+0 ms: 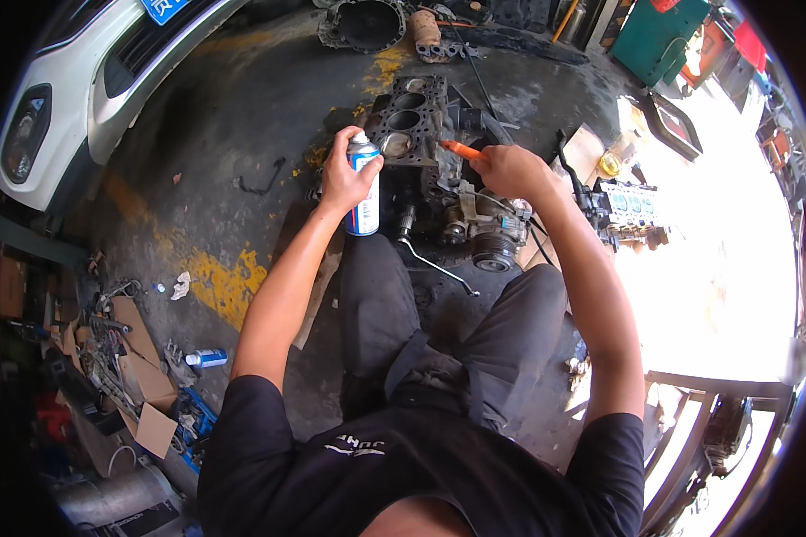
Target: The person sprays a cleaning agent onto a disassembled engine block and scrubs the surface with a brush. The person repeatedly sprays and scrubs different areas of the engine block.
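Observation:
My left hand (345,177) is wrapped round a blue and white spray can (364,201), held upright with a finger up at its white nozzle. Beyond the can lies an engine block (424,106), its row of round cylinder bores facing up. In my right hand (518,170) is an orange-handled tool (461,149), pointing left at the block's right edge. The tool's working end is too small to make out. An engine accessory with a round pulley (493,249) sits at the near side of the block, below my right hand.
A ratchet wrench (434,266) lies between my knees. To the right are a cylinder head (631,213) and a cup of yellow liquid (610,164). A white car (81,98) stands far left. Cardboard boxes (148,380) and another spray can (207,358) are at the lower left. A gearbox housing (364,25) lies far ahead.

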Demonstrator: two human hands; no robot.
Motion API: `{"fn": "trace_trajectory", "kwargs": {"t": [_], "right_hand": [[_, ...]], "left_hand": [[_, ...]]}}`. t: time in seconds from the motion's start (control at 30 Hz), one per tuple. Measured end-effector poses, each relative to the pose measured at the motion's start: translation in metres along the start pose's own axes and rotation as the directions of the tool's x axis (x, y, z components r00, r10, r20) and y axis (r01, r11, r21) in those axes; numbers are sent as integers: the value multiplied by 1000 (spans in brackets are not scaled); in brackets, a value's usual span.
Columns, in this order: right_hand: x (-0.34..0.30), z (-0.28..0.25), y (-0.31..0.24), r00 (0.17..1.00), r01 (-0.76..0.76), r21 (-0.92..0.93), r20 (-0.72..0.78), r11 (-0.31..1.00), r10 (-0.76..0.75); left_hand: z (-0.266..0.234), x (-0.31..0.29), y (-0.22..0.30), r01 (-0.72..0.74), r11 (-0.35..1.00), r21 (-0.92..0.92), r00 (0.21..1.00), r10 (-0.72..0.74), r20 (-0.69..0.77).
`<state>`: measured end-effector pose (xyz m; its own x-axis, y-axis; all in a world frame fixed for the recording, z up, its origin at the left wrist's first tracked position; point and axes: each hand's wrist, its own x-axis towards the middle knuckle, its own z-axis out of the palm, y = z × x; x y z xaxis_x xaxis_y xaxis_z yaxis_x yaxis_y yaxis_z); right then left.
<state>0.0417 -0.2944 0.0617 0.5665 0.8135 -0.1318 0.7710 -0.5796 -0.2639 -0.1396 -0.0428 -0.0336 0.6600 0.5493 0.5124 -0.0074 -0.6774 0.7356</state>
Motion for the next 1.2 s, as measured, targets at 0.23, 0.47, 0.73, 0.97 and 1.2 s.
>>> {"fn": "trace_trajectory", "kwargs": {"t": [0.23, 0.47, 0.73, 0.97, 1.2], "right_hand": [[-46, -31, 9, 985, -3, 152, 170, 988, -23], [-65, -24, 5, 998, 15, 47, 65, 999, -18], [-67, -1, -22, 993, 65, 70, 90, 995, -71], [-57, 47, -51, 985, 172, 46, 25, 984, -173], [-51, 93, -57, 964, 190, -96, -168, 977, -204]], "left_hand": [[-91, -93, -26, 150, 988, 41, 943, -130, -308], [-176, -275, -156, 698, 692, 185, 650, -502, -571], [-167, -418, -187, 912, 347, 220, 407, -687, -603], [-148, -443, -164, 889, 315, 332, 457, -651, -606], [-159, -444, -142, 891, 234, 390, 432, -701, -567]]}}
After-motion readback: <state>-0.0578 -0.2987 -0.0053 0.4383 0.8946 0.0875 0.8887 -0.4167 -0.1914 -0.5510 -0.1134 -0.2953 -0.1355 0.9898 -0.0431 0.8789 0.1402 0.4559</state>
